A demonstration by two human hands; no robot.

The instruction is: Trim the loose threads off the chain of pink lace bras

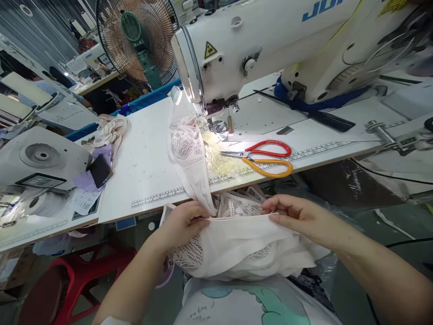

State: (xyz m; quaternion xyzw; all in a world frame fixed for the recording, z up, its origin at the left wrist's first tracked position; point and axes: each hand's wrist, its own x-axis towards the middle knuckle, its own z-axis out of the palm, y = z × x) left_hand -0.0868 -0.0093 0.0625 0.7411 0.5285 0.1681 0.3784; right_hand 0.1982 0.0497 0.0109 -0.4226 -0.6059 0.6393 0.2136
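In front of my lap, both hands stretch the top edge of a white fabric piece (243,246) with lace under it. My left hand (184,223) pinches the edge at its left end, where a white strip (191,167) runs up over the table edge to the sewing machine's needle area (216,110). My right hand (292,214) pinches the same edge at its right end. More white lace pieces (237,205) lie piled just behind the fabric, below the table edge.
A white sewing machine (270,40) stands on the white table (145,158). Red and orange scissors (267,158) lie right of the needle. A phone (99,170), papers and beige fabric (110,128) lie left. A fan (135,40) stands behind; a red stool (67,280) sits lower left.
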